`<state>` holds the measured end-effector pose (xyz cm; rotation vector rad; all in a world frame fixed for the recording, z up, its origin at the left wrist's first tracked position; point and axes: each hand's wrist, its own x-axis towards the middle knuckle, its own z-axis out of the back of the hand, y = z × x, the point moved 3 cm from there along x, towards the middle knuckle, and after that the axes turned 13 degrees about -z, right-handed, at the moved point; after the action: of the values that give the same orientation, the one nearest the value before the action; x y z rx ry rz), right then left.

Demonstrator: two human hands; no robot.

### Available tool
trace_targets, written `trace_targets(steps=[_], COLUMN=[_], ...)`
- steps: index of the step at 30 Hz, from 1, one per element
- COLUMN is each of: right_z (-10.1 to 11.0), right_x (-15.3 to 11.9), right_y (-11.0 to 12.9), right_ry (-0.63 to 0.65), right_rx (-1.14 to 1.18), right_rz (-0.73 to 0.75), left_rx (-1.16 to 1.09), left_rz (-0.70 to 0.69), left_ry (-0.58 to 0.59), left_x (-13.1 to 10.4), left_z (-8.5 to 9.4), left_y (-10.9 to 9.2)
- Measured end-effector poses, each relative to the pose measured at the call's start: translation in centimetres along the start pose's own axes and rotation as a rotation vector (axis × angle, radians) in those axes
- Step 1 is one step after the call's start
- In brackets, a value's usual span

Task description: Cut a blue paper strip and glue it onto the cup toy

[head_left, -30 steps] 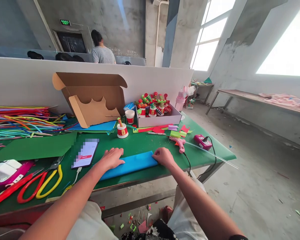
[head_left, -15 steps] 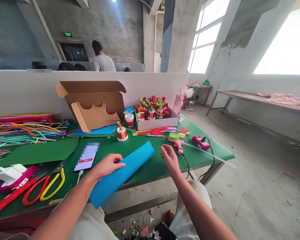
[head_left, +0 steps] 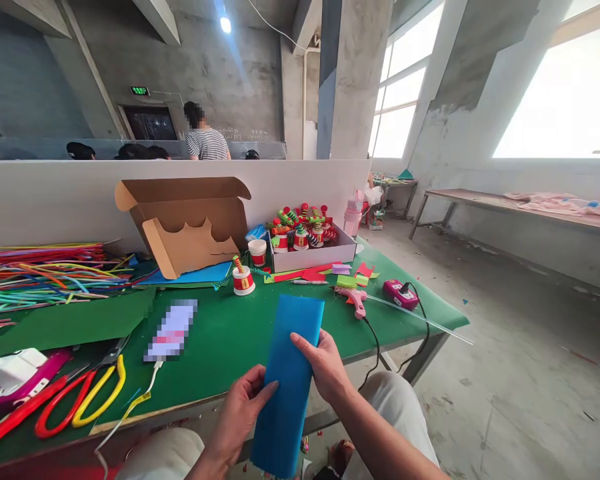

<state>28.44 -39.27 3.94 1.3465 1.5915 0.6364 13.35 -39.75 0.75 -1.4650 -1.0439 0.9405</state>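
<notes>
A long blue folded sheet (head_left: 289, 380) is held nearly upright over the table's front edge. My left hand (head_left: 247, 407) grips its left side low down, thumb on the front face. Higher up, my right hand (head_left: 325, 367) pinches the right side, thumb also on the front. Beyond the sheet, a red-and-white paper cup figure (head_left: 243, 281) with a coiled top stands on the green table (head_left: 205, 353). A pink glue gun (head_left: 355, 299) lies to the right, beside red and green paper scraps (head_left: 347, 281).
Scissors (head_left: 97, 393), a phone (head_left: 173, 330), green sheets (head_left: 75, 313) and many pipe cleaners (head_left: 55, 273) lie left. A cardboard box (head_left: 190, 227) and a box of cup figures (head_left: 315, 257) stand behind. A power strip (head_left: 400, 293) sits right. A person (head_left: 207, 142) stands beyond the partition.
The blue sheet has turned from slanting to nearly upright. My right hand has moved left and taken hold of it. My left hand has shifted lower and right. The view has tilted slightly up.
</notes>
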Motion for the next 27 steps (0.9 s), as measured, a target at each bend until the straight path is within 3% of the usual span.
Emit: trace_targets(steps=[10,14,19,23,27], right_z=[-0.1,0.4,0.7,0.7,0.9], right_x=[0.1,0.8,1.4,1.7,2.4], right_y=[-0.3,-0.3,-0.5,-0.7,-0.7], right_ry=[-0.041,-0.087,-0.139,-0.139,-0.108], right_rx=[0.005,-0.004,-0.018,-0.021,-0.063], right_rz=[-0.032,-0.021,-0.021,-0.047,-0.043], left_rx=[-0.034,-0.061,-0.096,-0.064,-0.05], left_rz=[-0.014,-0.013,0.016,0.023,0.017], left_ry=[0.038,0.065,0.016,-0.001,-0.014], left_x=[-0.4,-0.4,-0.4,-0.4,-0.5], left_z=[0.0,-0.3,-0.6,-0.5,0.3], left_y=[2.6,2.3,2.7,3.6,2.8])
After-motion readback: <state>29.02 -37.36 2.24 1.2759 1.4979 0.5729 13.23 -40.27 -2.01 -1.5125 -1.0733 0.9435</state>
